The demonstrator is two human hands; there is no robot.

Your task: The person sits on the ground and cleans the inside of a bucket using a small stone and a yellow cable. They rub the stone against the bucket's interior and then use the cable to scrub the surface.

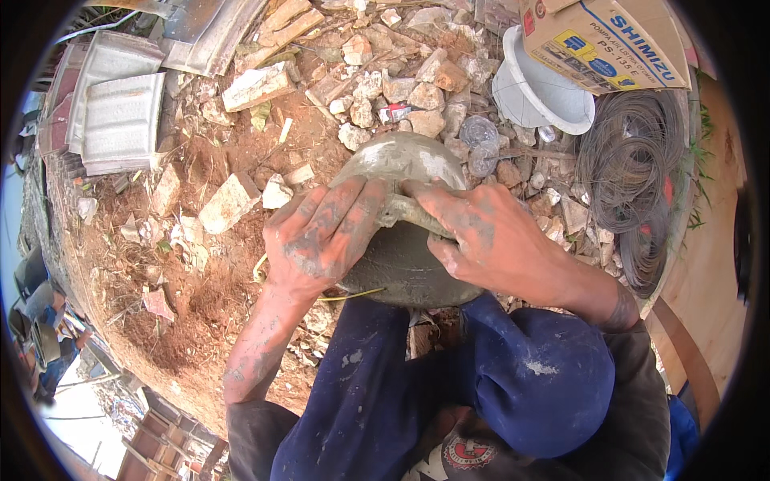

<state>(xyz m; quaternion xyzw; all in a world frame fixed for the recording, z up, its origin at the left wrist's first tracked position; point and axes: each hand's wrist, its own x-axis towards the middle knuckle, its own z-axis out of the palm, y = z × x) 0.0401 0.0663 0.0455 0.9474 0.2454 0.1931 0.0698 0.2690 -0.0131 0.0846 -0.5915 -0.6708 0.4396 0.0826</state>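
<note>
A rounded vessel-like thing, coated in wet grey cement, stands between my knees. Its near part is dark and smooth, while the far part is paler and patchy. Across its middle runs a raised, cement-smeared band; its kind I cannot make out. My left hand is closed over the band's left end, fingers together and pointing away from me. On the other end, my right hand grips with fingers curled over the top and thumb below. Grey cement smears both hands. The fingertips are partly hidden.
Broken bricks and stones cover the ground beyond. At the right lie a coil of thin wire, a white tub and a cardboard box. Roof tiles lean at the far left. A yellow cord runs near my knees.
</note>
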